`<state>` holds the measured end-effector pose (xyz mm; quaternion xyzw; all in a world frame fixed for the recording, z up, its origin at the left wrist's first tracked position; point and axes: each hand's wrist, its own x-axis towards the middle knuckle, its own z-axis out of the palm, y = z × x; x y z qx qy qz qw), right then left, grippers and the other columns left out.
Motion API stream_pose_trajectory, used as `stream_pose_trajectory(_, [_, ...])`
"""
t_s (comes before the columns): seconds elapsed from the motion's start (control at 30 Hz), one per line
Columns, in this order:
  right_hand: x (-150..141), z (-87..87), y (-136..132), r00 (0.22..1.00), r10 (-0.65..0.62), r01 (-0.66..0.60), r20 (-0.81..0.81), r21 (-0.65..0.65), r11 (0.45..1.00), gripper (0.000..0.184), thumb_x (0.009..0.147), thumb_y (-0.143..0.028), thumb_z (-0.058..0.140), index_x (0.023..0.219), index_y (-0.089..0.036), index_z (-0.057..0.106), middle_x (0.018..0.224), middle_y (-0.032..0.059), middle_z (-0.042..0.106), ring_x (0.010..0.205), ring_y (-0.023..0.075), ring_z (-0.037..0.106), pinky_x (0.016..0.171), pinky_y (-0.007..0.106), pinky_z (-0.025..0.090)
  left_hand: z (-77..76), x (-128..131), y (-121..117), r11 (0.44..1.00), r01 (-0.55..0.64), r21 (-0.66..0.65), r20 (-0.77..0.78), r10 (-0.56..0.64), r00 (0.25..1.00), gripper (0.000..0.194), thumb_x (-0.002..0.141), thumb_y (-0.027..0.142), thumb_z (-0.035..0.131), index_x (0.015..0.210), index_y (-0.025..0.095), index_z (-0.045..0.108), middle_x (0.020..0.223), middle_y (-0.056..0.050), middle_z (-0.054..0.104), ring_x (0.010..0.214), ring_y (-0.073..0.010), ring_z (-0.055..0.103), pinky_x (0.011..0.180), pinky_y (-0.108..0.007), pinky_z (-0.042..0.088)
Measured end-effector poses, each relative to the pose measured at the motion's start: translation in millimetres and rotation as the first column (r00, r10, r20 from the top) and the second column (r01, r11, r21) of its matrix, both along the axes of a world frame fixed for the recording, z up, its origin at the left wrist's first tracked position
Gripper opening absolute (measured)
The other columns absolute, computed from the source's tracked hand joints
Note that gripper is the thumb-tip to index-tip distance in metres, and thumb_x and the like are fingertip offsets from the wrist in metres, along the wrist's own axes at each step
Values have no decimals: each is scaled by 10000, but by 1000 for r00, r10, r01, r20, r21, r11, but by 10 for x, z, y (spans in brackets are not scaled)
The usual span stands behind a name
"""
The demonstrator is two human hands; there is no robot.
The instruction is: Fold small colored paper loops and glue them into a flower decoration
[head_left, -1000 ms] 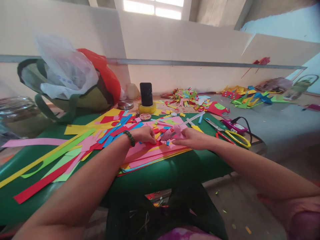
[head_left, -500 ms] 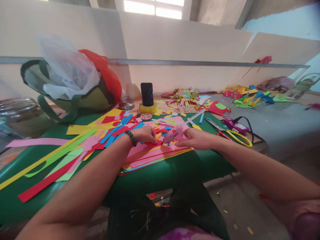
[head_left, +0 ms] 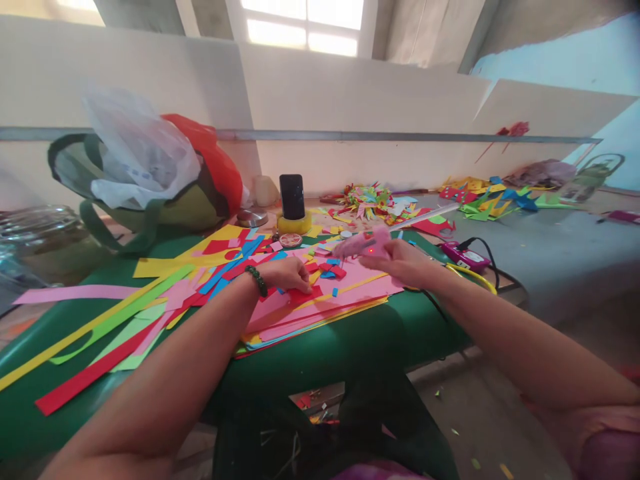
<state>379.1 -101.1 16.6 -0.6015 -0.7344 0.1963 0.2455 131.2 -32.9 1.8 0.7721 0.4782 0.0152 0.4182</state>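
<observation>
The left hand (head_left: 289,273) pinches red paper (head_left: 306,295) over pink sheets (head_left: 285,321) — the right hand (head_left: 406,264) wraps around a pink hot-glue gun (head_left: 367,244), a clear glue stick (head_left: 425,217) jutting behind.

head camera on the wearer's head | faces forward and down | left hand (head_left: 290,273) and right hand (head_left: 407,263) near, mid-frame | desk (head_left: 345,357) below | wall (head_left: 310,93) and window (head_left: 303,30) beyond
</observation>
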Motion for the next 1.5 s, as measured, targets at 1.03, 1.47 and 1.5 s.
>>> stream_pose_trajectory(1.03, [-404,95,220,899,175,-387,402,539,748,235,908,-174,493,1073,-217,654,1090,90,667,870,178,627,684,266,429,225,-120,14,852,-297,-430,733,522,435,142,720,61,713,707,149,603,610,7,657,559,-102,664,535,-166,495])
stream_pose_trajectory(1.47, [-664,-255,803,746,384,-222,-544,340,914,430,696,-575,699,645,-164,582,544,-44,456,499,79,365,463,235,297,171,-79,-31,926,-355,-128,724,332,604,270,561,297,840,700,140,669,702,-50,726,594,-159,681,564,-238,492])
stream_pose_trajectory(1.5, [-662,-254,802,733,364,-222,-574,304,926,432,675,-573,712,630,-167,571,534,-49,449,492,75,360,456,234,288,170,-70,-37,928,-358,-101,713,319,624,284,552,317,840,697,140,673,705,-52,727,592,-160,680,559,-239,489])
